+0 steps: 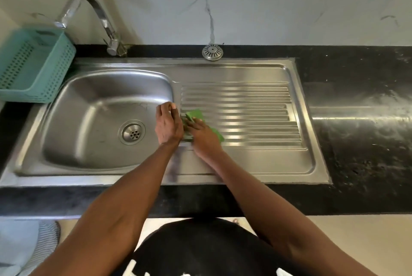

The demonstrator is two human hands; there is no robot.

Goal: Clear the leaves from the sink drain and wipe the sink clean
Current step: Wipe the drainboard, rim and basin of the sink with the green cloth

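The sink (73, 106) is a stainless-steel unit set into the table, its basin toward the table's left end and a ribbed draining board (240, 115) on the right. The basin looks bare and shiny, and the round drain (132, 134) in its floor shows open holes with nothing on them. The green leaves (196, 117) lie bunched on the left edge of the draining board, just beside the basin rim, partly covered.

A teal basket (33, 63) sits far left on the black counter (361, 119), beside a chrome tap (98, 17). A round metal strainer (upside down) (212, 52) lies by the marble wall (245, 3).
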